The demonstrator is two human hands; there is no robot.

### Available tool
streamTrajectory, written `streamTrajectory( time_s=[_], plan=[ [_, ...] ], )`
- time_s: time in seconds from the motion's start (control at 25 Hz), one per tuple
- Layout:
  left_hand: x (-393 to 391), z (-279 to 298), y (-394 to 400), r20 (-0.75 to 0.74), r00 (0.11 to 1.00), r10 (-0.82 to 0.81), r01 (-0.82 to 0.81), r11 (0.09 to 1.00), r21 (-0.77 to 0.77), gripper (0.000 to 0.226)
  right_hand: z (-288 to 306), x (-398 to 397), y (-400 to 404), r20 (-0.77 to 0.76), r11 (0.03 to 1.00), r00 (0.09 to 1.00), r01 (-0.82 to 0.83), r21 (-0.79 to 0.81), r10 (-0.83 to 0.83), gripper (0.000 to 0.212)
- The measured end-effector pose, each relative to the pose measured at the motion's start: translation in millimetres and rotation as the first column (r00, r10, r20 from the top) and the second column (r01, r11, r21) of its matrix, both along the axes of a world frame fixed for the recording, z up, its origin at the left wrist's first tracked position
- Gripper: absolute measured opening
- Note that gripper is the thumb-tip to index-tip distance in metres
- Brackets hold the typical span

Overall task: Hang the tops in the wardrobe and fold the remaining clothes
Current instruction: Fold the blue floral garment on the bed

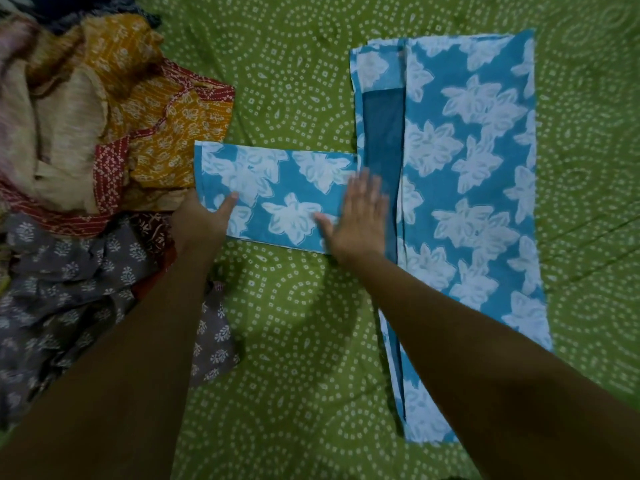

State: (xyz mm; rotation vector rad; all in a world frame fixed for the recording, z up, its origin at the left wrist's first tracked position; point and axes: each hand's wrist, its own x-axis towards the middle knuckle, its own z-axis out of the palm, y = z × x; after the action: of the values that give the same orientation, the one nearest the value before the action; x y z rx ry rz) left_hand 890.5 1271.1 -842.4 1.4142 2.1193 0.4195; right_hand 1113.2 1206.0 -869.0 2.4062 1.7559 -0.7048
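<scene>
1. Fingers of left hand (204, 220) pinch the cuff end of the blue floral top's (474, 188) sleeve (277, 192): thumb on top of the cloth, other fingers tucked under the edge, so can't see them. Right hand (360, 216) lies flat, fingers straight & close together, pressing the sleeve near where it meets the body; slightly blurred.
2. Top lies spread on the green bedsheet (294, 323), body running 12-to-6 at the 3 o'clock side of view, one long edge already folded in so a dark inner strip (382, 133) shows. Sleeve sticks out toward 9 o'clock.
3. Judgement: step looks like folding the sleeve over onto the body, w/ right palm as the crease anchor.
4. Risk: cuff end sits just beside the clothes pile (86, 150) at 9–10 o'clock. A low sweep could drag the mustard piece (173, 133) or the grey printed piece (69, 289) along w/ it.
5. Risk: thin cloth. If the flat palm slips, the folded-in edge may shift & the crease goes crooked.
6. Risk: pinch holds only one spot of the cuff, so the far corner may droop & fold under.
7. Risk: this is a top, so per task it probably belongs on a hanger, not folded. No wardrobe in view.
</scene>
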Motion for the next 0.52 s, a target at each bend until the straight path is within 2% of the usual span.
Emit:
streamTrajectory(
  time_s=[0.04, 0.12, 0.16, 0.2, 0.24, 0.28, 0.32, 0.36, 0.4, 0.44, 0.48, 0.52],
  plan=[
    [0, -1, 1, 0.028, 0.999, 0.016, -0.015, 0.999, -0.036, 0.051, 0, -15, 10, -0.069, 0.992, 0.989, -0.13, 0.002, 0.13, 0.09],
    [-1, 0, 6, 0.059, 0.996, 0.065, -0.064, 0.998, -0.016, 0.05, 8, -41, 27, -0.305, 0.944, 0.896, -0.328, 0.034, 0.322, 0.082],
    [4, 6, 8, 0.123, 0.987, 0.105, -0.109, 0.994, 0.025, 0.049, 20, -47, 30, -0.479, 0.945, 0.823, -0.325, 0.044, 0.306, 0.075],
    [14, 17, 9, 0.221, 0.966, 0.131, -0.151, 0.986, 0.073, 0.047, 37, -47, 30, -0.666, 0.977, 0.723, -0.212, 0.038, 0.183, 0.067],
    [30, 32, 8, 0.312, 0.943, 0.116, -0.165, 0.977, 0.135, 0.043, 56, -37, 25, -0.824, 0.999, 0.565, 0.043, -0.029, -0.048, 0.061],
    [52, 49, 4, 0.379, 0.924, 0.055, -0.138, 0.971, 0.194, 0.038, 74, -18, 16, -0.911, 0.948, 0.328, 0.276, -0.16, -0.249, 0.057],
    [83, 69, -2, 0.43, 0.902, -0.048, -0.058, 0.971, 0.23, 0.033, 91, 11, 4, -0.932, 0.859, 0.074, 0.419, -0.295, -0.356, 0.059],
    [117, 89, -14, 0.485, 0.859, -0.164, 0.061, 0.973, 0.222, 0.032, 107, 42, -8, -0.906, 0.773, -0.147, 0.479, -0.417, -0.397, 0.066],
    [155, 109, -29, 0.548, 0.781, -0.299, 0.242, 0.954, 0.176, 0.033, 120, 78, -22, -0.861, 0.717, -0.343, 0.481, -0.504, -0.375, 0.076],
    [187, 121, -45, 0.628, 0.651, -0.425, 0.458, 0.881, 0.122, 0.033, 134, 115, -37, -0.82, 0.684, -0.461, 0.477, -0.552, -0.34, 0.081],
    [215, 129, -64, 0.697, 0.511, -0.503, 0.621, 0.777, 0.105, 0.03, 142, 145, -51, -0.792, 0.671, -0.519, 0.466, -0.578, -0.322, 0.078],
    [234, 124, -78, 0.73, 0.426, -0.535, 0.691, 0.713, 0.119, 0.024, 143, 168, -63, -0.8, 0.655, -0.492, 0.486, -0.579, -0.342, 0.068]
  ],
)
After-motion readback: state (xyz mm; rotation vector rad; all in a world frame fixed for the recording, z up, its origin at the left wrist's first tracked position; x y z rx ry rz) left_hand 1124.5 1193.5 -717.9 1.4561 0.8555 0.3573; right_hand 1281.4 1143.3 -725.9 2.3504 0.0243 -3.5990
